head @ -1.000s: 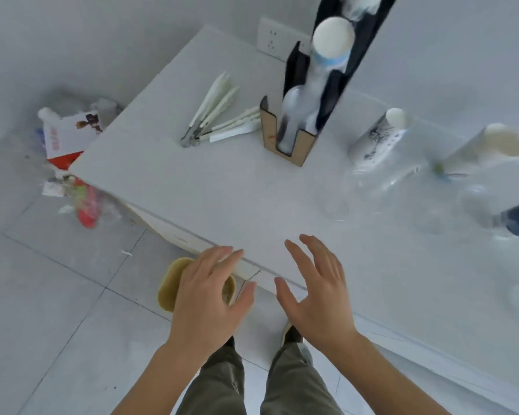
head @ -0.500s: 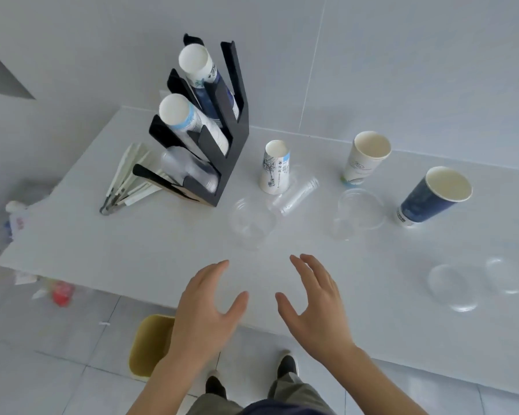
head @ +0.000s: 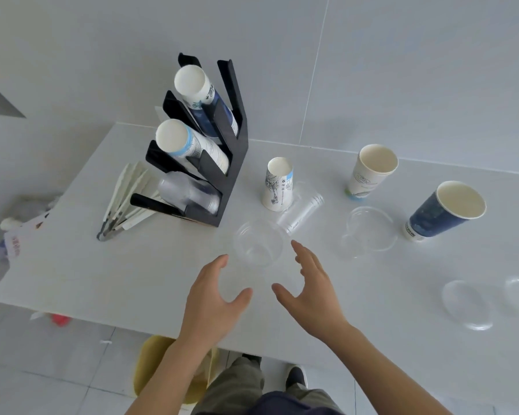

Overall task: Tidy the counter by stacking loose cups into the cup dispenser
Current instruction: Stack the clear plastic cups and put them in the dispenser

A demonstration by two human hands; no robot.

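both the left hand (head: 213, 301) and right hand (head: 312, 295) are held with fingers spread and empty, just short of a clear plastic cup (head: 258, 242) on the counter (head: 132, 271).

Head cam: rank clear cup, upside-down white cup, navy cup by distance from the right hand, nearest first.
From the right hand:
1. Clear cup, just ahead, between both hands.
2. Upside-down white cup, farther back, beside the dispenser.
3. Navy cup, far right.
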